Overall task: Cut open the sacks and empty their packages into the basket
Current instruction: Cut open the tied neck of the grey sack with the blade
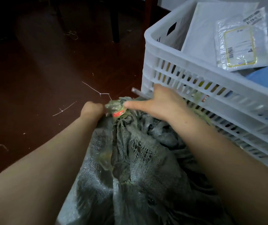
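Head cam looks down over your two bare arms at a grey-green woven sack (138, 176) lying on the dark floor (32, 70), right up against the white slotted basket (170, 65). The sack's neck is bunched tight with a red band (118, 113) round it, and that bunch sits right between your hands. Your left hand (91, 109) is balled up, gripping the cloth just left of the band, so you only see the back of the fist. Your right hand (159, 103) is on the other side, thumb (130, 104) stretched flat and touching the neck just above the band. The other fingers are tucked out of sight and seem to be wrapped round a thin metal tool (137, 92) poking out toward the basket corner, though it's blurry. The basket holds a white mailer (211, 30) and a clear pouch (242, 43). Two white zip ties (96, 91) lie loose on the floor just beyond the neck.
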{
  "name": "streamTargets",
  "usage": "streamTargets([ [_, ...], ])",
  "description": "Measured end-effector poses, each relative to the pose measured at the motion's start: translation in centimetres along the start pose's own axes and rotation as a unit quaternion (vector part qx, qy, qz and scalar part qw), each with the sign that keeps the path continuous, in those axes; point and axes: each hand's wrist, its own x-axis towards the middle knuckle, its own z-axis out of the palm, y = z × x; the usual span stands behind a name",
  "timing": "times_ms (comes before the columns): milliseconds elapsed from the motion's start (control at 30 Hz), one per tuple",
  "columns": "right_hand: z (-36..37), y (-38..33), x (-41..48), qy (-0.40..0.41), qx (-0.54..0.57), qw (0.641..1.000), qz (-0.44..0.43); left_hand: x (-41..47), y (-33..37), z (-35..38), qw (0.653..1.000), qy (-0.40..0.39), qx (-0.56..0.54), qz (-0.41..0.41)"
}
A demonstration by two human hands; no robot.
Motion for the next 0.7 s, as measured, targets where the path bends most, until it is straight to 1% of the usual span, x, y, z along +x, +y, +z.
streamTargets([
  [33,0.9,-0.3,0.4,-0.040,-0.053,0.998,0.011,0.1,-0.3,-0.3,1.000,-0.013,0.026,0.006],
  [100,3.0,-0.3,1.2,-0.108,-0.130,0.985,0.033,0.7,-1.2,-0.1,0.990,-0.094,0.106,0.000],
  [167,4.6,0.5,2.5,-0.123,-0.191,0.973,0.037,1.5,-1.3,-0.2,0.969,-0.174,0.177,-0.005],
  [200,4.9,0.9,2.8,-0.122,-0.207,0.970,0.038,2.4,-1.4,-0.1,0.962,-0.197,0.190,-0.002],
  [300,6.0,1.9,4.8,-0.120,-0.186,0.974,0.055,4.9,-2.0,1.0,0.946,-0.245,0.211,-0.012],
  [367,6.3,1.9,5.5,-0.128,-0.179,0.974,0.050,4.5,-1.9,1.4,0.944,-0.263,0.195,-0.030],
  [433,6.3,2.1,6.0,-0.125,-0.179,0.976,0.021,4.1,-2.5,2.0,0.945,-0.265,0.187,-0.041],
  [467,6.2,2.5,6.1,-0.119,-0.177,0.977,0.015,3.8,-2.8,2.2,0.944,-0.258,0.203,-0.034],
  [567,4.9,2.6,5.8,-0.112,-0.188,0.976,0.005,1.9,-3.5,2.2,0.943,-0.211,0.255,0.026],
  [633,3.9,2.6,4.8,-0.105,-0.193,0.976,-0.010,-0.1,-3.4,1.5,0.942,-0.203,0.266,0.019],
  [700,3.1,3.0,3.3,-0.115,-0.202,0.972,-0.014,-2.7,-2.9,0.4,0.945,-0.213,0.249,0.011],
])
